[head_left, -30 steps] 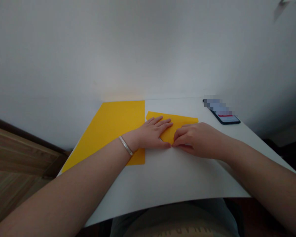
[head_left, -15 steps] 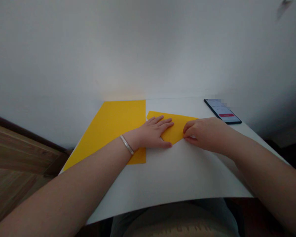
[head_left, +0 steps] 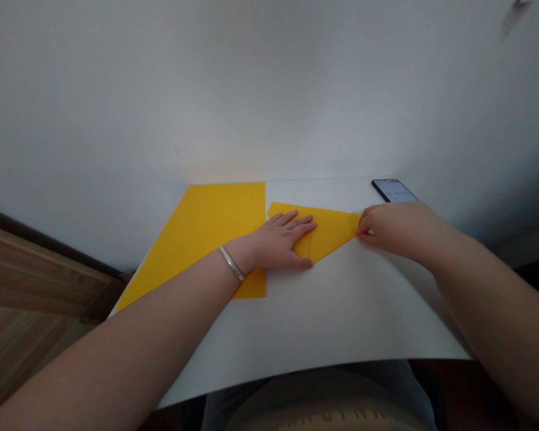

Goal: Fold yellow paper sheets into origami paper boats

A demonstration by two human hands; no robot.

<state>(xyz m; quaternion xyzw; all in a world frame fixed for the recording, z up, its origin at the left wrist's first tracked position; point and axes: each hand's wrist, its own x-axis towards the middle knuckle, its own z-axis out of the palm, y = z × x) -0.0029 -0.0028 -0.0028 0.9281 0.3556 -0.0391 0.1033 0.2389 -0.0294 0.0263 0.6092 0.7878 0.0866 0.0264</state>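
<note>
A folded sheet of yellow paper (head_left: 330, 228) lies on the white table, tapering to the right. My left hand (head_left: 282, 239) rests flat on its left part, fingers spread, palm hiding some of the paper. At the tapered right end, my right hand (head_left: 388, 227) pinches the lower folded edge between thumb and fingers; its fingertips cover the tip. Under my left wrist, which wears a silver bangle (head_left: 231, 263), lies a larger flat piece of yellow paper (head_left: 215, 215).
A phone (head_left: 393, 188) lies at the back right of the white table (head_left: 323, 323), partly hidden behind my right hand. The wall (head_left: 269, 90) rises directly behind the table. A wooden panel (head_left: 36, 269) stands at the left.
My right hand has slid right along the paper's lower edge to its tapered end, now covering part of the phone. My left hand has stayed in place.
</note>
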